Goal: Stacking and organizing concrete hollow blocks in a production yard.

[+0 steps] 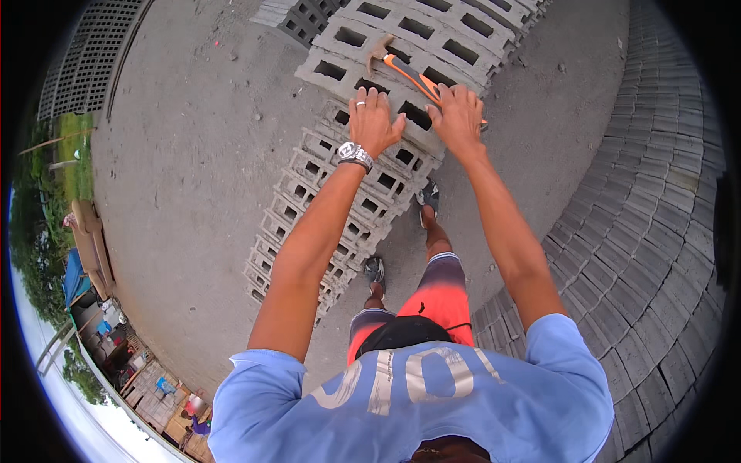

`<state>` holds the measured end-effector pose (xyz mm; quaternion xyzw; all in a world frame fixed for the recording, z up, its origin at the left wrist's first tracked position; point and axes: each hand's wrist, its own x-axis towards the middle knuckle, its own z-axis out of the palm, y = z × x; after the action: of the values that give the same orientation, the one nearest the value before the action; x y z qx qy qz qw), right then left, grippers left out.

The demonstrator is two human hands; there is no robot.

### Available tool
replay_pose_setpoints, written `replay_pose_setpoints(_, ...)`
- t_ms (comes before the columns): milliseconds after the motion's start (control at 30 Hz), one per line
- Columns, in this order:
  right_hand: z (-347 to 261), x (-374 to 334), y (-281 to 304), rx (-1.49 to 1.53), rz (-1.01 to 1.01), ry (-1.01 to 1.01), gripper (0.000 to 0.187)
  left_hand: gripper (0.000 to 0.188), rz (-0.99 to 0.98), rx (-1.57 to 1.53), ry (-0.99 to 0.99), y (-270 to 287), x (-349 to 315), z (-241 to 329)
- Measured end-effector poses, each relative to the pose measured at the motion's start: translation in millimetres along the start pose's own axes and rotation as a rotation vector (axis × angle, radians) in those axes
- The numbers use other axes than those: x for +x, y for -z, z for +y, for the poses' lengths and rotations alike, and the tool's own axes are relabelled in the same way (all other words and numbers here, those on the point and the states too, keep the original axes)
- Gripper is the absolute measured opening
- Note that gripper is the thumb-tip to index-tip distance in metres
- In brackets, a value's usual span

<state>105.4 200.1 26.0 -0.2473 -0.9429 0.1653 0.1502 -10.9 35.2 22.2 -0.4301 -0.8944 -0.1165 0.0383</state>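
Observation:
A claw hammer (409, 71) with an orange and black handle lies across the top of a row of grey hollow concrete blocks (419, 51). My right hand (461, 123) is closed around its handle, thumb and fingers on either side, and the handle's end shows past the hand. The hammer's head points to the far left, over the blocks. Beside it, my left hand (373, 125) rests on the near end of the row, fingers stretched forward and thumb apart. A ring and a metal wristwatch (355, 154) are on that side. The block faces under both palms are hidden.
More hollow blocks (328, 197) stand stacked lower, towards my feet. Closely packed rows of grey blocks (625, 293) fill the right side. Bare grey ground (193, 185) spreads to the left, with another block stack (89, 58) at the far left and people near a shelter at lower left.

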Motion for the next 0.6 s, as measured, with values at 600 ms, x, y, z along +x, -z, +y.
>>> replay_pose_setpoints(600,10.7,-101.6,84.8,1.029,-0.282,-0.588,0.032,0.048,-0.185,0.017,0.267,-33.6,35.5,4.9)
